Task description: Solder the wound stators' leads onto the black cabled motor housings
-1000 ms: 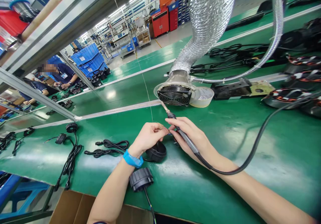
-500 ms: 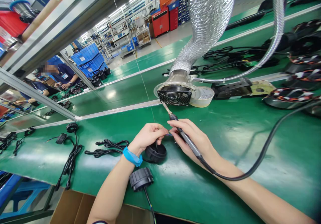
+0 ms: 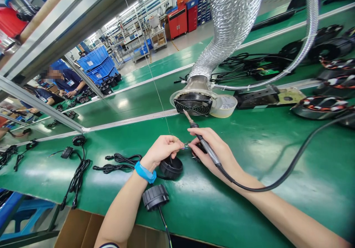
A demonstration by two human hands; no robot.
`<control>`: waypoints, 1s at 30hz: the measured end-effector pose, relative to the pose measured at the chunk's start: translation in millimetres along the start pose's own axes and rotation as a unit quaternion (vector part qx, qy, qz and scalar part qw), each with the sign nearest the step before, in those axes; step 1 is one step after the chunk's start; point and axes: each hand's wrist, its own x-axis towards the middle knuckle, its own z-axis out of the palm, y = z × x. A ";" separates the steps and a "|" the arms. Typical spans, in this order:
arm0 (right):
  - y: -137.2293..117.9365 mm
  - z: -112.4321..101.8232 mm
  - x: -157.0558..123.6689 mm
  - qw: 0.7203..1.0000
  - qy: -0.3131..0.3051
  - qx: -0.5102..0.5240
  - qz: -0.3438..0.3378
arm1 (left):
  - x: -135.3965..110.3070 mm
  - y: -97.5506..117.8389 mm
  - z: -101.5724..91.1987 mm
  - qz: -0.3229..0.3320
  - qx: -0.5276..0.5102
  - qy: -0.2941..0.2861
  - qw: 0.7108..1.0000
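My right hand (image 3: 212,150) is closed around a soldering iron (image 3: 208,150), its tip pointing up and away toward the fan grille. Its thumb and fingertips also come together near some thin wires (image 3: 186,145). My left hand (image 3: 166,148), with a blue band at the wrist, pinches the other end of these wires. Just below the left fingers sits a round black cap (image 3: 172,167), open side up, with a cable. Another black cap (image 3: 155,197) with a cable lies nearer me. A dark part beneath the right fingers is mostly hidden.
A fume extractor (image 3: 192,105) with a silver duct stands beyond my hands, beside a translucent cup (image 3: 224,106). Coiled black cables (image 3: 122,163) lie to the left, wound rings (image 3: 318,107) to the right. A thin strand (image 3: 158,89) hangs from above. A co-worker (image 3: 69,81) sits far left.
Both hands have shifted very slightly left, and the wires between the fingertips show a little more. The soldering iron's tip has moved slightly right across the grille.
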 end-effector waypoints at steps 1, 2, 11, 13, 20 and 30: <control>0.1 0.6 0.4 1.000 0.000 -0.003 -0.009 | -0.5 0.5 0.8 0.002 0.000 0.002 1.000; -0.4 0.8 0.6 1.000 -0.001 -0.006 -0.015 | -1.0 1.1 1.7 0.003 0.002 0.004 1.000; -26.0 -16.9 -7.3 0.986 0.148 -0.071 0.006 | -6.6 8.4 5.7 -0.019 0.031 0.018 0.999; -29.2 -20.6 -11.7 0.982 0.174 -0.072 -0.003 | -7.4 8.5 5.7 -0.019 0.028 0.016 0.999; -33.3 -21.8 -18.0 0.983 0.163 -0.070 -0.055 | -8.3 6.6 5.9 -0.012 0.008 0.006 1.000; -23.2 -16.8 -19.4 0.984 0.178 -0.005 0.022 | -6.9 4.4 5.1 -0.006 0.003 0.002 1.000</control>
